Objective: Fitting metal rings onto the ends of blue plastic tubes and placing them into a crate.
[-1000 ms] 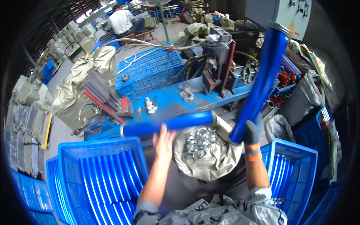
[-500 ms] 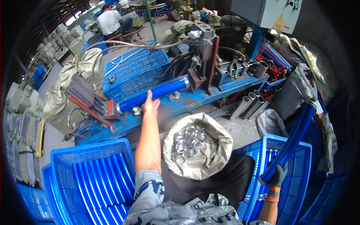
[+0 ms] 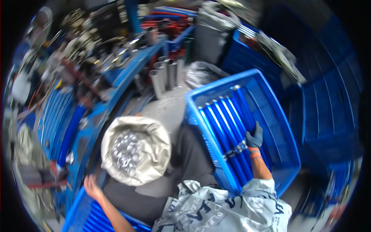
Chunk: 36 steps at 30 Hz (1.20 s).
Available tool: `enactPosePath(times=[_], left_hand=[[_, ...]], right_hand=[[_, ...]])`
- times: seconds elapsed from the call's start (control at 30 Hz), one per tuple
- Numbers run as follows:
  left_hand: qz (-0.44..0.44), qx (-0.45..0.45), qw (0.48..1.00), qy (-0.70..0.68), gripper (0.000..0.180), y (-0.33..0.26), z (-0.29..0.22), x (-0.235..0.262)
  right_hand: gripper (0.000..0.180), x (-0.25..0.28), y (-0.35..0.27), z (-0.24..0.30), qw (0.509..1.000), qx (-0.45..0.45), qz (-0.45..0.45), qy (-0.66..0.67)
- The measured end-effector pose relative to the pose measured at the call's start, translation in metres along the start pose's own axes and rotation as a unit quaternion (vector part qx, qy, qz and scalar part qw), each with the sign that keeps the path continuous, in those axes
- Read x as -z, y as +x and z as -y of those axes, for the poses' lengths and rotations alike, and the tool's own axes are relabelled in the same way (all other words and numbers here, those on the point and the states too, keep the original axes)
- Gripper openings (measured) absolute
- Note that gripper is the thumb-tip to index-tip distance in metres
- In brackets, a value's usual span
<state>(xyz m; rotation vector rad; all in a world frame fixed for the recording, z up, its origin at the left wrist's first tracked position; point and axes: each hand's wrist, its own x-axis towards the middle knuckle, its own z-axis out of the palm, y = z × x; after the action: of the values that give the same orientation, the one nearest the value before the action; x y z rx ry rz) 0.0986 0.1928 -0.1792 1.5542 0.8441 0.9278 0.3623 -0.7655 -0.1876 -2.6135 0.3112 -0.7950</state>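
While the right hand (image 3: 254, 136) lies over the right crate (image 3: 222, 82), gloved in grey with an orange cuff, one blue tube (image 3: 244, 111) runs up and away from it, silver end foremost. Thumb and fingers stand apart, with the tube leading into the gap between them; from where I stand I cannot tell whether they grip it or merely rest on it. Left hand (image 3: 92, 187), bare, well apart from that tube: slightly blurred, fingers loosely extended, holding nothing that I can see, near the sack (image 3: 157, 152) and above the left crate (image 3: 74, 207).

Containers noted. Right crate: blue, slatted walls, tilted in view; other tubes (image 3: 221, 120) lie side by side in two rows, silver ends meeting about mid-crate, with the hand's tube at the right of the upper row. Sack: cream cloth, rim rolled outward, clear or silvery rings (image 3: 126, 150) heaped toward its left side. Left crate: partly cut off by the lower edge of view, more blue tubes inside, the left forearm across it. Beyond the sack, grey pipes (image 3: 170, 73) stand upright in a cluster, just beside a clear plastic bag (image 3: 204, 74)
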Motion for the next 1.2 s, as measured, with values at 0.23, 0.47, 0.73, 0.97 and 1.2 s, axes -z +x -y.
enactPosePath(times=[0.23,0.47,0.73,0.97,1.2], left_hand=[[0.078,0.005,0.962,0.262,0.053,-0.087,0.024,-0.001],[0.054,-0.096,0.927,0.358,0.053,-0.139,-0.004,-0.033],[0.059,-0.114,0.892,0.433,0.059,-0.161,-0.032,-0.043],[0.071,-0.069,0.889,0.447,0.063,-0.196,-0.051,-0.056],[0.069,-0.071,0.877,0.47,0.065,-0.205,-0.081,-0.077]], right_hand=[[0.09,-0.001,-0.007,-0.111,0.985,-0.097,0.047,-0.135],[0.09,-0.095,0.028,-0.13,0.955,-0.104,0.184,-0.209],[0.088,-0.116,0.041,-0.106,0.947,-0.142,0.169,-0.233],[0.09,-0.111,0.049,-0.178,0.933,-0.243,0.2,-0.172],[0.082,-0.116,0.044,-0.194,0.968,-0.161,0.193,0.014]])
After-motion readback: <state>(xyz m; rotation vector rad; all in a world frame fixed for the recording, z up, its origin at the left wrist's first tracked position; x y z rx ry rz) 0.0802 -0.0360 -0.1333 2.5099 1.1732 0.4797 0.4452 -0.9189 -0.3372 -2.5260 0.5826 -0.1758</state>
